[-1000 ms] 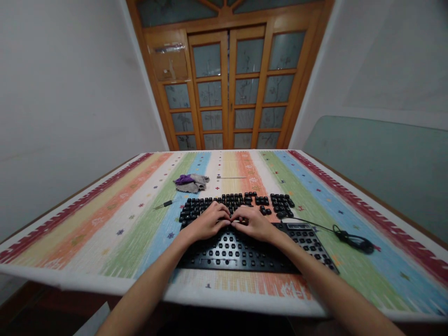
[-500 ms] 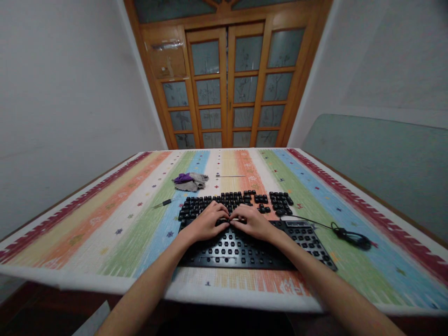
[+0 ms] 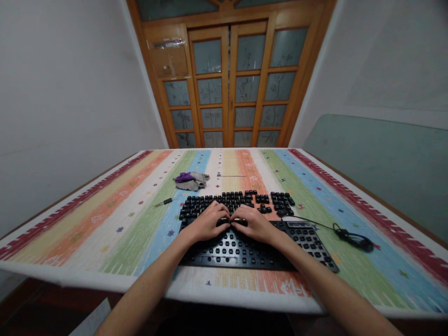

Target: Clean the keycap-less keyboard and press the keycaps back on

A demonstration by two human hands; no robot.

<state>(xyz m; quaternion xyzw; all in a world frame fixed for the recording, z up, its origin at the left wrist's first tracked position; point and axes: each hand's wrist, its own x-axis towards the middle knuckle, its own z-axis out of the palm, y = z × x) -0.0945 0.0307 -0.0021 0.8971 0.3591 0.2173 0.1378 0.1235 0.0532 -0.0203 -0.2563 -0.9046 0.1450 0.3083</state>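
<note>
A black keyboard (image 3: 231, 256) with its keycaps off lies near the front edge, small sockets showing across it. Behind it, loose black keycaps (image 3: 273, 201) are laid out in keyboard-like rows. My left hand (image 3: 212, 221) and my right hand (image 3: 252, 223) meet over the keyboard's upper part, fingertips almost touching. Both have bent, closed fingers around a small dark spot; whatever they pinch is too small and hidden to make out. My hands and forearms cover part of the keyboard and some keycaps.
Grey and purple gloves (image 3: 192, 180) lie beyond the keycaps, with a thin metal rod (image 3: 231, 175) to their right. A small tool with a black handle (image 3: 167, 201) sits at left. The keyboard's coiled cable (image 3: 355, 238) rests at right on the striped tablecloth (image 3: 122, 247).
The whole view has shifted very slightly. Both hands stay together over the keyboard, with only tiny finger movement between the frames.
</note>
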